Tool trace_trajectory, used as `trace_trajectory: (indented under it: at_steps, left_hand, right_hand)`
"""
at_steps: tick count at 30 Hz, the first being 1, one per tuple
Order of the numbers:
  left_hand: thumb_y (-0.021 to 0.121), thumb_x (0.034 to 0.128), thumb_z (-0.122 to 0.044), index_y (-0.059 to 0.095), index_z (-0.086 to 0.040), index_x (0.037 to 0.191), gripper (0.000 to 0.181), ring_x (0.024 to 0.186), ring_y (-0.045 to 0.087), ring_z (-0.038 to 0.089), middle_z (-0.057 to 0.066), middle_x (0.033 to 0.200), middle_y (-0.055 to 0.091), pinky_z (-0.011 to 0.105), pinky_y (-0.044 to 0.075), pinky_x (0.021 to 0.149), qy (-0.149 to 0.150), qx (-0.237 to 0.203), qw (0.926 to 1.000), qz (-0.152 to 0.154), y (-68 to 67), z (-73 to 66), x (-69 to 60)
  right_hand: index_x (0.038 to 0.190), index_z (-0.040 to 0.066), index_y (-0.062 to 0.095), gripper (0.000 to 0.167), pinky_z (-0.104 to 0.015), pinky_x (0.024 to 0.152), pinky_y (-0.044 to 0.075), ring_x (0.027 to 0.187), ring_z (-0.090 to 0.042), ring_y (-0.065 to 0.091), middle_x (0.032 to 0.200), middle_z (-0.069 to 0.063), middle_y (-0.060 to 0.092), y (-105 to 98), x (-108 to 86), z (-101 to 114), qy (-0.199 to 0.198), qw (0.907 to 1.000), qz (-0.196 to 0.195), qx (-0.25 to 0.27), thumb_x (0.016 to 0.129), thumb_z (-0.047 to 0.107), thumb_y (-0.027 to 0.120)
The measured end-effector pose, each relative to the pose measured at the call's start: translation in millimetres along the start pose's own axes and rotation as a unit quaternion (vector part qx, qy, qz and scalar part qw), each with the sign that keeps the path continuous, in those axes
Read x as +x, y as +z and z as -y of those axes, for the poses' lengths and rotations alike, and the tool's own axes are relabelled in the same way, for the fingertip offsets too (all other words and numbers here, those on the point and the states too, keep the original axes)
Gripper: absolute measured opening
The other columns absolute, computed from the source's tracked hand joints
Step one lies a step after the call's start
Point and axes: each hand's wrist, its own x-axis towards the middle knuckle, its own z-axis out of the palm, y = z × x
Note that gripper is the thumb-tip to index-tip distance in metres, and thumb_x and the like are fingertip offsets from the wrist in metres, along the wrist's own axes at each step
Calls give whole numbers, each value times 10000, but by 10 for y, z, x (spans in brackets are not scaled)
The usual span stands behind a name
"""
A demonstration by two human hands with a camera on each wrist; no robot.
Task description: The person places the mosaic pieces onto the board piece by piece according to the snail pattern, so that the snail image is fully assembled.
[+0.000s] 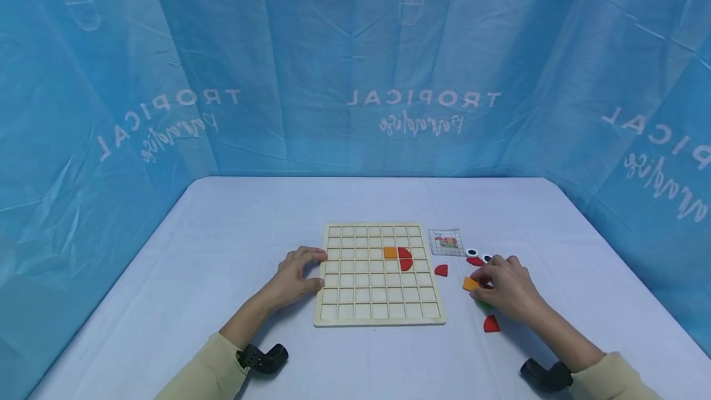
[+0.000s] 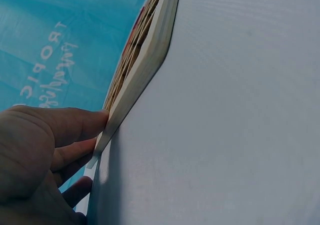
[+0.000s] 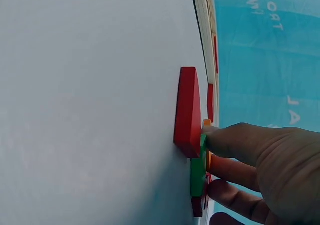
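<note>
A pale wooden grid board [image 1: 354,295] lies on the table; an orange square tile [image 1: 390,253] and two red quarter-round tiles [image 1: 405,258] sit in its cells. My left hand [image 1: 294,279] rests against the board's left edge, thumb and fingers spread along it. At the right, my right hand [image 1: 508,289] pinches another orange square tile [image 1: 470,283] between thumb and fingertips. Partly hidden beneath that hand is a green piece [image 3: 198,170]. A loose red quarter-round tile [image 1: 491,324] lies nearer me, large in the right wrist view.
Beyond the board's right edge lies a pattern card [image 1: 446,242] with a small coloured picture on a grid. Beside it are round white eye tiles [image 1: 472,253] and a red piece [image 1: 474,262]. One more red tile [image 1: 441,270] lies close to the board. Blue curtains [image 1: 355,66] surround the table.
</note>
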Motion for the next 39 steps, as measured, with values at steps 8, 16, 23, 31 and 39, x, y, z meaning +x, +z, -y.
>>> trace_trajectory:
  at_steps: [8, 16, 23, 31, 39]
  left_hand:
    - [708, 772, -109, 598, -103, 1220, 462, 1355, 295, 312, 56, 1376, 482, 576, 178, 1115, -2, -5, 10000, -6, 1, 10, 0]
    - [707, 774, -110, 595, -102, 1223, 463, 1351, 302, 295, 49, 1378, 480, 570, 164, 1120, 14, -60, 10000, 18, 2, -5, -2]
    - [709, 773, -103, 593, -92, 1227, 468, 1344, 306, 297, 56, 1372, 482, 565, 159, 1118, 54, -88, 9999, 17, 11, 0, -4]
    - [710, 776, -101, 590, -86, 1231, 471, 1349, 299, 297, 58, 1371, 480, 564, 152, 1118, 60, -102, 9999, 12, 10, -5, -13]
    - [712, 775, -103, 593, -96, 1229, 470, 1346, 307, 290, 52, 1369, 484, 558, 163, 1119, 34, -74, 10000, -15, 4, -7, -11]
  right_hand:
    - [966, 141, 736, 272, -262, 629, 386, 914, -214, 427, 929, -45, 602, -58, 87, 152, -103, 9990, 8, 440, 704, 184, 796]
    - [964, 169, 730, 233, -309, 700, 364, 912, -200, 427, 923, -7, 623, -36, 275, 450, -443, 9968, -32, 671, 735, 172, 773]
    - [954, 159, 732, 236, -314, 730, 373, 939, -198, 449, 924, 6, 629, 80, 432, 704, -758, 9937, -50, 829, 722, 175, 772]
    - [986, 188, 735, 246, -299, 716, 345, 902, -162, 442, 932, 37, 621, 169, 601, 930, -855, 9919, 254, 899, 748, 240, 768]
    - [992, 157, 737, 252, -274, 701, 368, 887, -166, 445, 952, 17, 635, 248, 723, 1060, -1038, 9890, 533, 912, 750, 214, 776]
